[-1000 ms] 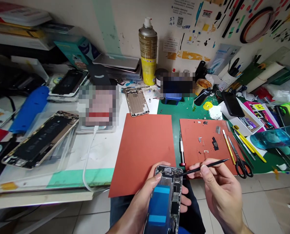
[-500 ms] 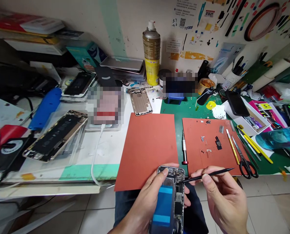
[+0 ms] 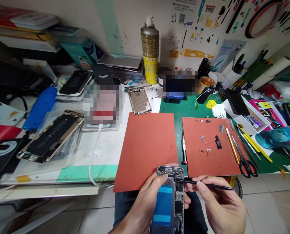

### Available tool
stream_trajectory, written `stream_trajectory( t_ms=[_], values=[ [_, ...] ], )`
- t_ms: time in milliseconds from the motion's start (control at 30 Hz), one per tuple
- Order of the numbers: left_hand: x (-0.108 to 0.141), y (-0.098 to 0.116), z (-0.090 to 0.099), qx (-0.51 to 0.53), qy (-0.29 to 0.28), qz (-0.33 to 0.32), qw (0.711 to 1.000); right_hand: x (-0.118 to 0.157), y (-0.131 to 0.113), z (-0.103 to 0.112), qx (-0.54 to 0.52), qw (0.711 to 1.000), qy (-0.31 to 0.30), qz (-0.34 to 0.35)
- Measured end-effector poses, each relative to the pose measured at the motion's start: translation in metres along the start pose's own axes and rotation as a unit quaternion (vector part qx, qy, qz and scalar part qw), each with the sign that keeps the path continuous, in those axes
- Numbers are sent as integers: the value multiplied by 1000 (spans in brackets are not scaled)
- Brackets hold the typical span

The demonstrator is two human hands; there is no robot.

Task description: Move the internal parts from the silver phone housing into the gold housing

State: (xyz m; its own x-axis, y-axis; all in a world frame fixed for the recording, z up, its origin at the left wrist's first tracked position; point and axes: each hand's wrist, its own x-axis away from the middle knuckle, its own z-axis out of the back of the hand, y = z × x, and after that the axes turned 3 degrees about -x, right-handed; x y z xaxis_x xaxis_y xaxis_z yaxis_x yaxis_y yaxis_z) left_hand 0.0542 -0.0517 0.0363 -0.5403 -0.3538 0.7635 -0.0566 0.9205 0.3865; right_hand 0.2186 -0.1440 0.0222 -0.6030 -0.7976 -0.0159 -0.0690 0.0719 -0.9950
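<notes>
Left hand (image 3: 148, 200) holding opened phone (image 3: 169, 204), handwritten “3.7” (image 3: 174, 16) beyond

1. From the open phone (image 3: 168, 204) I hold, my hands could pass over the bare orange sheet (image 3: 148, 149) at 11 o'clock.
2. Beyond it, a gold phone shell (image 3: 140, 101) lies low; the spray can (image 3: 150, 52) stands tall at 12.
3. At 1, a screwdriver (image 3: 184, 148) and loose parts (image 3: 218, 142) obstruct me.
4. Scissors (image 3: 244, 162) block 2.
5. A white cable (image 3: 91, 159) crosses 10.
</notes>
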Motion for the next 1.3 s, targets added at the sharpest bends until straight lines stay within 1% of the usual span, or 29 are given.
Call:
stream_trajectory(
  t_ms=[67,133,267,333,400,533,633,900,1100,1300],
  values=[
    [-3,-3,2,11,-4,1,1000,2,3,1,0,1000,10,-13],
    [-7,-9,5,23,-7,-11,1000,2,4,0,-3,1000,10,-26],
    [-11,-15,9,34,-12,-37,999,-8,3,-4,-36,997,3,-72],
    [-10,-12,8,22,-22,-36,999,-17,0,-6,-55,994,-3,-99],
    [-7,-7,6,8,-38,-34,999,-27,-2,-7,-62,991,-25,-118],
    [-2,2,4,-13,-60,-31,998,-41,-6,-4,-46,986,-84,-137],
    [-1,2,4,-17,-62,-30,997,-44,-7,-3,-36,983,-105,-143],
    [0,4,3,-30,-69,-31,997,-48,-4,-2,-27,979,-129,-154],
    [-1,2,4,-51,-72,-45,995,-60,-7,-2,-51,968,-151,-196],
    [-2,1,5,-65,-72,-47,994,-66,-9,-6,-69,960,-146,-229]
  ],
)
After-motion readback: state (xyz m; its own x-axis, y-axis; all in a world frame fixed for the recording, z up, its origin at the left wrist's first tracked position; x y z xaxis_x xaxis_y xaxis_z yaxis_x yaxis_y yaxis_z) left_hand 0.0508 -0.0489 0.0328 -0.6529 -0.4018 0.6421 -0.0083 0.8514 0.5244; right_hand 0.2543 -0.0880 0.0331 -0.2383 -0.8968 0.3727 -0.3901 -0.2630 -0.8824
